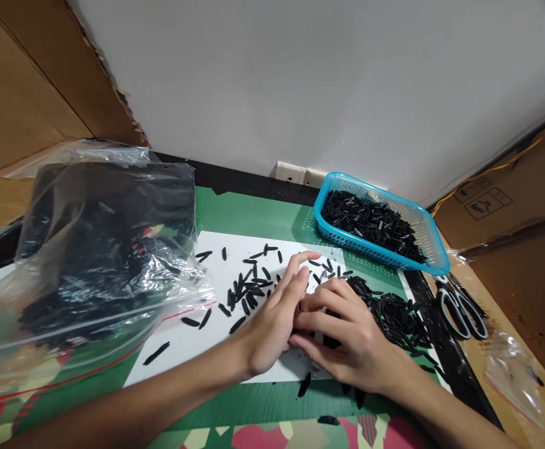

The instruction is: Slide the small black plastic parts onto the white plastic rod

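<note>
My left hand [284, 318] stands on edge over the white sheet [179, 337], its thumb and forefinger stretched out to the upper right. My right hand [345, 327] meets it from the right, fingers bent and pressed together against the left palm. Whatever lies between the two hands is hidden. Left of my hands, a loose group of short black strips [249, 290] is scattered on the sheet. A thick pile of similar black strips [396, 318] lies just right of my right hand.
A blue plastic basket [426, 218] holding many black strips stands at the back right. On the left lies a clear zip bag [108, 249] with dark contents. Scissors [462, 308] and a small clear bag [513, 377] rest at the right. Cardboard [33, 68] and a wall [300, 81] rise behind.
</note>
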Available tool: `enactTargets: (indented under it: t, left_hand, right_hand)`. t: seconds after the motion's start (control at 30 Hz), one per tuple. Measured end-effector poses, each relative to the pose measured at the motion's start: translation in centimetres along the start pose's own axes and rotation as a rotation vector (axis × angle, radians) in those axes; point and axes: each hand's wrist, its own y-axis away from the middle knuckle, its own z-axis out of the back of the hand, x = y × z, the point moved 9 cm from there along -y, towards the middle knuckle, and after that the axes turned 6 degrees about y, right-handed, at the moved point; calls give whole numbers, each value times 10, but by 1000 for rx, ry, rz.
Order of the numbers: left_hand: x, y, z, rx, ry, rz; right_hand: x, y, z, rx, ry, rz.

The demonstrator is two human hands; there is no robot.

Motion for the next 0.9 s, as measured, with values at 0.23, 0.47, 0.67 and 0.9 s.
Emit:
enactTargets:
  t: [0.23, 0.47, 0.67, 0.9]
  left_hand:
    - [3, 1, 0, -8, -65, 55]
    - [10, -5, -5, 46, 73, 75]
    - [8, -10, -11, 108, 135, 34]
    - [5, -7, -10, 104, 127, 1]
  right_hand:
    - [7, 3, -7, 42, 120, 36]
    - [-19, 2, 29, -208, -21, -171]
    - [-64, 12, 34, -285, -280, -451]
    - [-72, 13, 21, -212, -431, -468]
